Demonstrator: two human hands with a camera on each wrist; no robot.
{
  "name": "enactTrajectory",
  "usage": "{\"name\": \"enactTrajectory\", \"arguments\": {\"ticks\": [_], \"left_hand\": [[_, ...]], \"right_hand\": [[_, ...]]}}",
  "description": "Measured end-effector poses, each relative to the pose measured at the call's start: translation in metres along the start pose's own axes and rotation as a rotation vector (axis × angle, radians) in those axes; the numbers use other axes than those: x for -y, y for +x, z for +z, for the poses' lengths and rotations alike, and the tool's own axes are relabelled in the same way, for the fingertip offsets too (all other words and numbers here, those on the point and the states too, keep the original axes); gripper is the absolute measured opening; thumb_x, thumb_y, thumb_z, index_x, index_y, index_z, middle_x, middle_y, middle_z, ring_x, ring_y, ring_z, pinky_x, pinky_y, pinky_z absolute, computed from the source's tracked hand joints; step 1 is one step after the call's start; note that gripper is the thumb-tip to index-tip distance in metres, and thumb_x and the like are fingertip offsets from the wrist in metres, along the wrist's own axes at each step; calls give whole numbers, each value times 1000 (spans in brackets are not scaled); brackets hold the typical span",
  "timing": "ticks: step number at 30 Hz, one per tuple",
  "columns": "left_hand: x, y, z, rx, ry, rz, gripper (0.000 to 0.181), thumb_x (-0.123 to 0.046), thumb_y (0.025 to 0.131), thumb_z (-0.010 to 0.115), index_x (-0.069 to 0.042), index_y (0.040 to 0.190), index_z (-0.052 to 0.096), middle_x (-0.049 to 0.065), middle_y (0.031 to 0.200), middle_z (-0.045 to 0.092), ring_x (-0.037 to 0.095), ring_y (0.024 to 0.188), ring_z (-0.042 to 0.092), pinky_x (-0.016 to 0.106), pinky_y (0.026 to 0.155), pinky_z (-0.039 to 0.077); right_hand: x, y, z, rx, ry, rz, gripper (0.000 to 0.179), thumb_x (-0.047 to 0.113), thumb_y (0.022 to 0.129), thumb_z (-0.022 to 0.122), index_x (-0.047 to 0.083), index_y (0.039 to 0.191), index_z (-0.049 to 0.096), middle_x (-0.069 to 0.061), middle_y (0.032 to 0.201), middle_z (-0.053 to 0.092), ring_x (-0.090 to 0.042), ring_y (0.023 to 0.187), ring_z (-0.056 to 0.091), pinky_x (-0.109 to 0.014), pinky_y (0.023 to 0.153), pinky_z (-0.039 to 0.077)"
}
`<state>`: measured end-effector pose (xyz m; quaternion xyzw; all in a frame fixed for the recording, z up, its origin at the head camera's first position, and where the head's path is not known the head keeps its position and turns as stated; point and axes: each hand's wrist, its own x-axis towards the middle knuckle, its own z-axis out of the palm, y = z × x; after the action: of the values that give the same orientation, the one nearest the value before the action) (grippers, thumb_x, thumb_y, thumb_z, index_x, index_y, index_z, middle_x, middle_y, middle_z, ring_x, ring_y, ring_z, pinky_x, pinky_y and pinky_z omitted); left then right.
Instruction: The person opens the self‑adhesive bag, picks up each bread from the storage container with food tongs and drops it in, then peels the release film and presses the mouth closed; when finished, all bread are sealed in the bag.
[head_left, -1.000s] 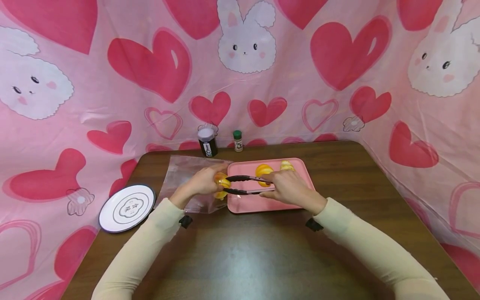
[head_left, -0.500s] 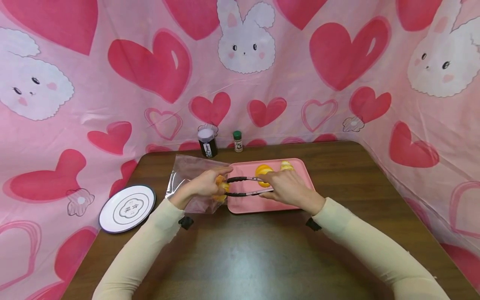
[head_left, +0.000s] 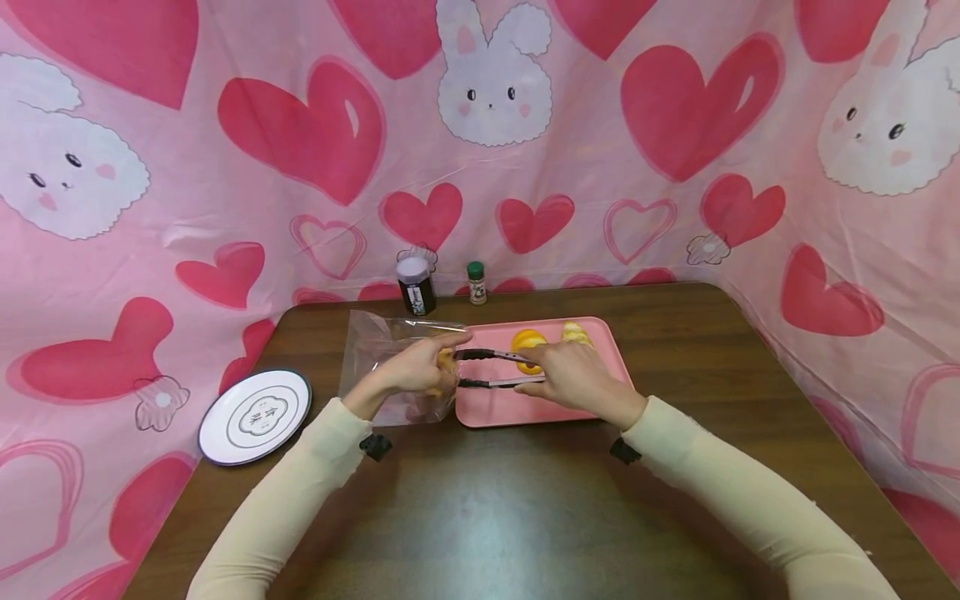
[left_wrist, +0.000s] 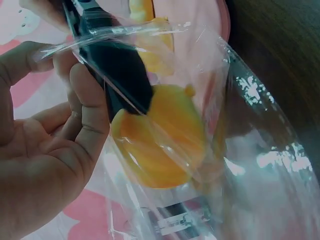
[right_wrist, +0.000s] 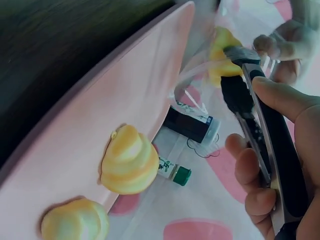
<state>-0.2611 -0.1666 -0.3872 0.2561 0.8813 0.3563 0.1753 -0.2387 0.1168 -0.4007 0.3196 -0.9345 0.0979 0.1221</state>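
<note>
My left hand (head_left: 411,364) pinches the rim of a clear plastic bag (head_left: 363,346) left of the pink tray (head_left: 491,408). In my right hand (head_left: 581,379) is a pair of black-tipped tongs (head_left: 480,354), gripped by the handles above the tray. The tong tips reach into the bag's mouth and hold a yellow-orange bread roll (left_wrist: 165,140), seen through the plastic in the left wrist view. In the head view my left hand hides most of that roll. Two similar rolls, a nearer one (right_wrist: 131,162) and another (right_wrist: 75,222), lie on the tray.
A white plate (head_left: 255,417) with a dark rim lies at the table's left. Behind the bag stands a dark jar (head_left: 416,287) with a pale lid, and beside it a small green-capped bottle (head_left: 477,285). Patterned pink cloth hangs around the brown table (head_left: 480,508).
The bag has shifted right around the roll and the tong tips, and its far edge now bulges up. The roll is more covered by my left hand. My right hand has barely moved.
</note>
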Motion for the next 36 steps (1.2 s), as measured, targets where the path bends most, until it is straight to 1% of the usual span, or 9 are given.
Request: {"name": "enactTrajectory", "arguments": {"ticks": [3, 5, 7, 9, 15, 20, 25, 29, 36], "left_hand": [[2, 2, 0, -58, 83, 24, 82, -5, 81, 65, -15, 156, 34, 15, 119, 64, 16, 65, 49, 28, 62, 46], [3, 2, 0, -93, 111, 8, 81, -10, 83, 69, -16, 156, 35, 13, 148, 51, 21, 84, 55, 33, 75, 51], [2, 2, 0, -113, 141, -22, 82, -15, 84, 72, -17, 157, 34, 12, 158, 40, 25, 106, 56, 39, 88, 53], [0, 1, -1, -134, 168, -62, 82, -18, 84, 73, -18, 156, 34, 11, 158, 40, 29, 107, 58, 45, 89, 54], [-4, 0, -5, -164, 200, -107, 74, -12, 86, 70, -16, 154, 40, 12, 153, 47, 19, 74, 58, 35, 69, 55], [-3, 1, 0, -102, 117, -58, 78, -1, 81, 64, -15, 154, 40, 15, 150, 50, 14, 63, 46, 26, 56, 41], [-5, 2, 5, -45, 39, -2, 76, -2, 84, 64, -17, 154, 39, 12, 152, 48, 10, 54, 45, 25, 50, 42], [-8, 4, 8, -30, 3, 13, 74, -3, 87, 63, -16, 155, 37, 13, 155, 44, 10, 52, 47, 25, 49, 44], [-10, 5, 11, -90, 97, -2, 74, -6, 84, 64, -13, 154, 39, 12, 163, 31, 10, 65, 53, 23, 50, 42]], "right_hand": [[0, 0, 2, -45, -61, -67, 52, 58, 76, 79, 20, 111, 71, 6, 87, 74, -9, 59, 57, -27, 55, 44], [1, 0, 3, -63, -72, -98, 53, 58, 77, 79, 20, 114, 71, 6, 87, 73, -8, 57, 53, -24, 52, 43], [1, -1, 4, -67, -60, -107, 55, 56, 78, 79, 19, 117, 70, 5, 89, 73, -8, 57, 51, -22, 49, 42], [1, 0, 4, -61, -44, -94, 54, 57, 77, 79, 19, 116, 71, 5, 90, 74, -7, 56, 51, -22, 49, 42], [1, 0, 3, -37, -6, -24, 53, 57, 76, 80, 16, 109, 74, 3, 90, 74, -10, 60, 56, -25, 54, 48], [4, 2, 3, -7, 33, 11, 53, 59, 77, 79, 17, 108, 74, 4, 87, 73, -11, 61, 58, -26, 54, 47], [6, 3, 1, 30, 54, 40, 51, 59, 77, 78, 18, 106, 74, 2, 87, 74, -12, 61, 57, -26, 54, 47], [8, 4, 0, 29, 30, 30, 52, 59, 77, 79, 18, 107, 73, 4, 83, 71, -11, 58, 54, -25, 51, 46], [10, 4, 0, 26, 6, 11, 54, 59, 77, 78, 19, 112, 71, 5, 89, 72, -11, 57, 52, -24, 49, 44]]}}
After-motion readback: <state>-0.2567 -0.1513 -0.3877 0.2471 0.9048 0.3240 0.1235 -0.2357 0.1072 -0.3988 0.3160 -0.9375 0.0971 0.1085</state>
